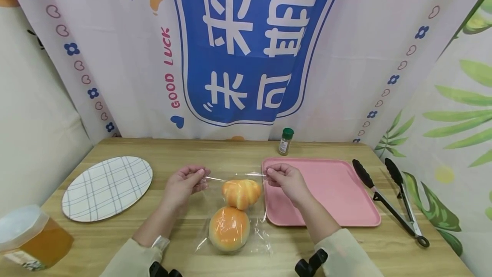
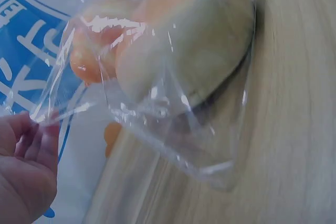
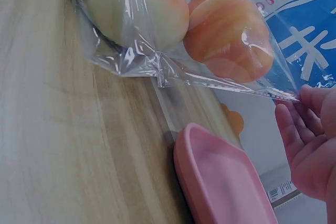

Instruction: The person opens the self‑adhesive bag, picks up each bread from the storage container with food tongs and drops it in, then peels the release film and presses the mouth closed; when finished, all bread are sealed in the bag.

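Note:
Between both hands a clear plastic bag [image 1: 256, 238] is stretched by its top edge. Inside lie a round bun [image 1: 229, 229] with a glossy brown top and, above it, a croissant [image 1: 241, 193]; the two touch. My left hand [image 1: 186, 185] pinches the bag's upper left corner between thumb and fingertips. At the opposite corner, my right hand [image 1: 286, 181] pinches the film the same way, above the left part of a pink tray [image 1: 326, 191]. Both wrist views show the film pulled taut from the fingertips, with the bun and croissant behind it.
A checked oval plate [image 1: 107, 188] lies at left, behind a lidded jar of amber contents [image 1: 34, 238]. Black-tipped tongs [image 1: 397, 202] rest right of the tray. A green-capped spice bottle [image 1: 285, 141] stands at the table's back edge, before a printed cloth [image 1: 246, 54].

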`<state>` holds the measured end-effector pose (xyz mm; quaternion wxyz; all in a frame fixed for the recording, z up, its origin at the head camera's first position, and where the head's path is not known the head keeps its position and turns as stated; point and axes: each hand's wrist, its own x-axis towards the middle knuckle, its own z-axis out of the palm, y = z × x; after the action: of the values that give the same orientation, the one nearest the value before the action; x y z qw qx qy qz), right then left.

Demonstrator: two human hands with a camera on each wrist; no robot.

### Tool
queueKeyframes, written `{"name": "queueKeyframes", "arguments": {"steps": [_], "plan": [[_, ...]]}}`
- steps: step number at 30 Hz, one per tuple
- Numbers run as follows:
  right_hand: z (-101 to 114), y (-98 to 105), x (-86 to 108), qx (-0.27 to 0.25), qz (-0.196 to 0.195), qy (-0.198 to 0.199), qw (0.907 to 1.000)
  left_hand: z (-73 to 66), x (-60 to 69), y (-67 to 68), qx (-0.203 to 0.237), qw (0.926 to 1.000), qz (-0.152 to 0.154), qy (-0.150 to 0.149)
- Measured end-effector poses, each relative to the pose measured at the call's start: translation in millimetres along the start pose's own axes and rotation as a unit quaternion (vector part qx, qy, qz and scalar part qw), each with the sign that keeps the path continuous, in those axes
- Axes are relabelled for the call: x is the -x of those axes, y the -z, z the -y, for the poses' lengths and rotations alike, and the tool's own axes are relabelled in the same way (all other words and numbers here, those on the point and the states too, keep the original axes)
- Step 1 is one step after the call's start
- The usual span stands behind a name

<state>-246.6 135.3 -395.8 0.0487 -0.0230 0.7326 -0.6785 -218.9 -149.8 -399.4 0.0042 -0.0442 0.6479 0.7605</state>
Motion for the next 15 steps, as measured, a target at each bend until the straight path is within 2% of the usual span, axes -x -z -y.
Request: {"name": "queueKeyframes", "arguments": {"steps": [5, 15], "plan": [[-0.9, 2.3, -1.8, 0.007, 0.013, 0.004, 0.9999, 1.7, -1.6, 5.5, -0.007, 0.9998, 0.016, -0.008], [5.3, 9.8, 0.6, 0.005, 0.048, 0.024, 0.9985, -5.1, 2.1, 9.8, -0.033, 0.9988, 0.017, -0.033]]}}
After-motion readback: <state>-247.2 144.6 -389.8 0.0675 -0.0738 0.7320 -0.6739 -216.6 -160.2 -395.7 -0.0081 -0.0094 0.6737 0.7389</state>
